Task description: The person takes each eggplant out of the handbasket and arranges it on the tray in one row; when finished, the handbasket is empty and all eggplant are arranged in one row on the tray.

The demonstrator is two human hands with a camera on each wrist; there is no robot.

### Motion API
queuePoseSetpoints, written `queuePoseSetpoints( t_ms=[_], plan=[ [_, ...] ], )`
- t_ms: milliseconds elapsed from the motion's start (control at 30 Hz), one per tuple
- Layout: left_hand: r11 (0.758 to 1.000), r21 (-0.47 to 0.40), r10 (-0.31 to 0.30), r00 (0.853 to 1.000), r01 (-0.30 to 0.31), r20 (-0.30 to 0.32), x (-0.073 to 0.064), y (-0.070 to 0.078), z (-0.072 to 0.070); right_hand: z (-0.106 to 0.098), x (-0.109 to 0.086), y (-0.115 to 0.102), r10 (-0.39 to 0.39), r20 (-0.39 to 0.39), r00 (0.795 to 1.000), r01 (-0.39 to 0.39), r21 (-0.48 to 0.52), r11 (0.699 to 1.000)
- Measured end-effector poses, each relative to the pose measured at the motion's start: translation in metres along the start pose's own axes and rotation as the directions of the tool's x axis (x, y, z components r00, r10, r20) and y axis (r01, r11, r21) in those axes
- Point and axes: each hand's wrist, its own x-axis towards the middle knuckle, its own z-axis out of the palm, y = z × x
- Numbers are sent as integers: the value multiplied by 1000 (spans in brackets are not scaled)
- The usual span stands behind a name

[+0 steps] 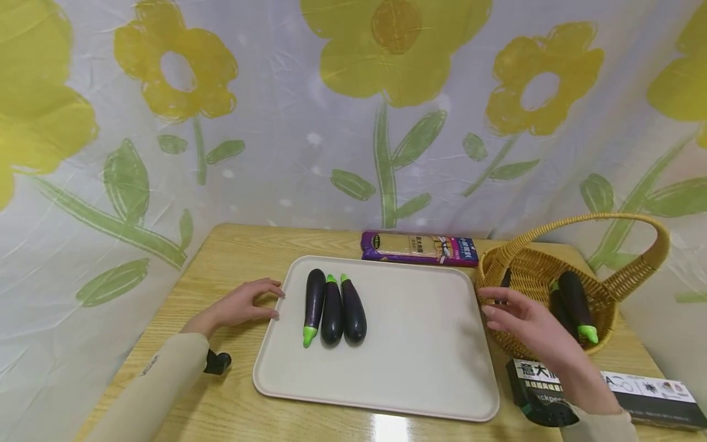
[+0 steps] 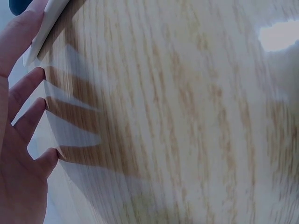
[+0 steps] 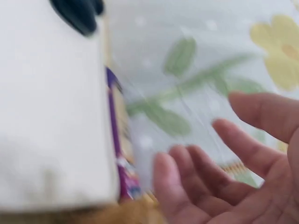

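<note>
Three dark purple eggplants [image 1: 332, 313] with green stem ends lie side by side on the left half of a white tray [image 1: 422, 344]. At the tray's left edge is my left hand [image 1: 243, 305], its fingers spread and relaxed, with thumb and fingertips at the rim. My right hand [image 1: 533, 325] hovers over the tray's right edge beside a wicker basket [image 1: 530, 264]; its fingers are loosely bent and hold nothing, as the right wrist view also shows. Inside the basket lie more eggplants [image 1: 577, 301], partly hidden by the basket wall and the hand.
A purple pasta packet [image 1: 420, 248] lies behind the tray. Below the right forearm is a black and white box [image 1: 657, 399], partly covered by the arm. The basket's tall handle [image 1: 596, 218] arches over it. A flowered curtain [image 1: 287, 159] hangs behind the wooden table [image 1: 226, 264].
</note>
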Motion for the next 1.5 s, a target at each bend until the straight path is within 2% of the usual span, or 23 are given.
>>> queuePoseSetpoints(
  t_ms=[167,267,500,633,733,867,1200,1367,1500],
  plan=[
    [1000,-1,-3,1000,3,7,1,2,0,-43,1,6,-5,23,1000,6,-75,997],
    [1000,-1,1,1000,-1,8,1,3,0,-62,8,12,-4,7,1000,5,-104,995],
    [1000,4,-15,1000,15,8,0,2,0,-92,32,30,93,-1,996,-92,-99,991],
    [1000,-2,-13,1000,13,11,-1,0,0,-97,44,41,159,-6,987,-159,-82,984],
    [1000,-7,-8,1000,8,11,0,-1,0,-98,52,48,178,-11,984,-178,-92,980],
    [1000,-4,-5,1000,5,10,0,-1,0,-99,63,55,165,-8,986,-165,-105,981],
    [1000,-11,2,1000,-2,9,0,0,0,-94,81,65,148,14,989,-147,-37,988],
    [1000,-11,2,1000,-2,7,0,1,-1,-92,86,74,163,-1,987,-163,-29,986],
    [1000,-8,3,1000,-3,9,0,0,0,-88,90,82,181,20,983,-180,-21,983]
  ],
)
